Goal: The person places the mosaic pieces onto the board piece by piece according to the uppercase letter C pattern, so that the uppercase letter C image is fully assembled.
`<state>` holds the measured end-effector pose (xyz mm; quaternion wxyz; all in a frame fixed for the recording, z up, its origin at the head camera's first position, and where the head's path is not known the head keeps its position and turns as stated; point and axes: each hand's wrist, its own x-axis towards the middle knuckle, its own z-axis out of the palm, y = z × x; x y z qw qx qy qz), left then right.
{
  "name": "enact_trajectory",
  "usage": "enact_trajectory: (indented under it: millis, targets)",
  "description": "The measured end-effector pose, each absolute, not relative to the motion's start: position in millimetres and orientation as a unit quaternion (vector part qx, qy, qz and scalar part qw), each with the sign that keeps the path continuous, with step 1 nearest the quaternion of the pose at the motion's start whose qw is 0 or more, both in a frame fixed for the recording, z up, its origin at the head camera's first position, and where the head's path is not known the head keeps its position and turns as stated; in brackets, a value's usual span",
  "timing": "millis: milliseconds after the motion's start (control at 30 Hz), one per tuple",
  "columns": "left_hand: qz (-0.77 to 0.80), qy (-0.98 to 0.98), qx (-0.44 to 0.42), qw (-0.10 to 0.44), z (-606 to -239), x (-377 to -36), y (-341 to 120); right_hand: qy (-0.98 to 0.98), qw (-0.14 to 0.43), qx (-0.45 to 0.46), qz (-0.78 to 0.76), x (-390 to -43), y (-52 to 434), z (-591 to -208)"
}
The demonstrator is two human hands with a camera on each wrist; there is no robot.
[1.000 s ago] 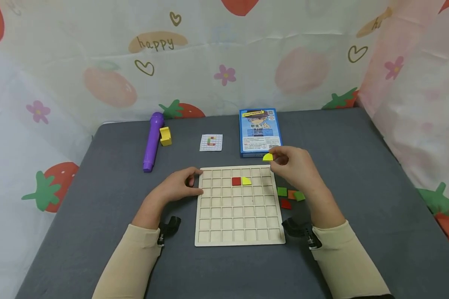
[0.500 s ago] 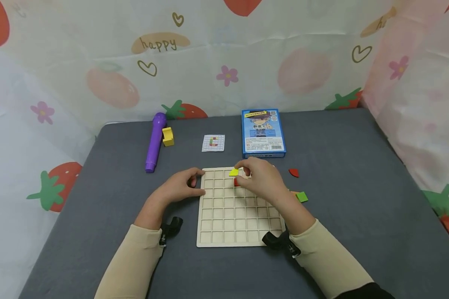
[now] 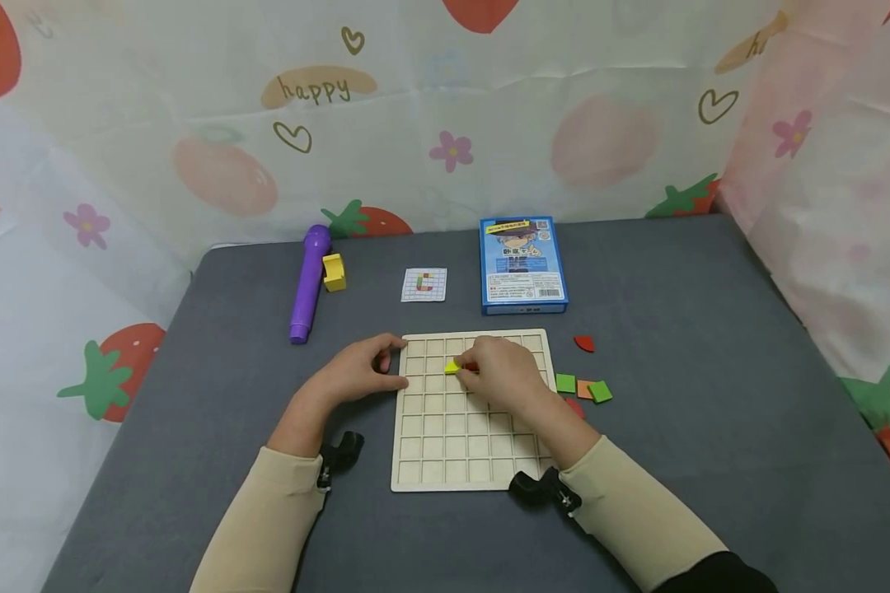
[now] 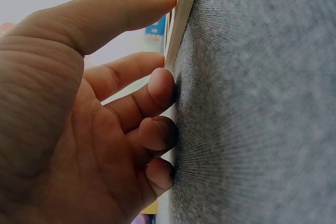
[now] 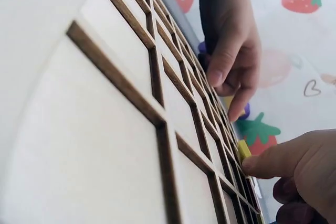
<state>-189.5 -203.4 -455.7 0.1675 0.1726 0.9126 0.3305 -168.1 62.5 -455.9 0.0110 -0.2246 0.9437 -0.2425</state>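
A pale wooden grid board [image 3: 433,449] lies flat on the dark table. My left hand [image 3: 356,368] touches its left edge with thumb and index fingertip set apart. In the left wrist view, the other fingers of that hand [image 4: 100,129] curve loosely near the grey cloth. Over the board's upper middle, my right hand [image 3: 506,375] pinches a small yellow tile [image 3: 452,368] with a rounded side. That yellow tile [image 5: 244,150] shows at the thumb tip in the right wrist view. A sliver of a red tile [image 3: 471,367] peeks out beside the right fingers, which hide the cells behind them.
Right of the board lie green tiles [image 3: 566,383], an orange tile [image 3: 584,389] and red tiles [image 3: 584,343]. Behind stand a blue box [image 3: 524,268], a patterned card [image 3: 423,284], a purple microphone [image 3: 311,284] and a yellow block [image 3: 334,273].
My right hand has carried the yellow tile left from near the blue box, then down to the board's upper middle. The left hand keeps its place at the board's edge.
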Motion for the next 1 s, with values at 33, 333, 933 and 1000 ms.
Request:
enact_trajectory:
  millis: [33,333,933,1000]
  targets:
    - [0.33,0.913,0.172,0.167,-456,-190,-203,0.944,0.0,-0.225,-0.242,-167,63,-456]
    - [0.33,0.913,0.174,0.168,-455,-189,-202,0.953,-0.005,-0.207,-0.223,-162,61,-453]
    - [0.338,0.909,0.178,0.166,-453,-188,-202,0.938,0.039,-0.193,-0.286,-160,110,-409]
    - [0.339,0.908,0.178,0.167,-453,-188,-202,0.938,0.042,-0.184,-0.291,-160,118,-405]
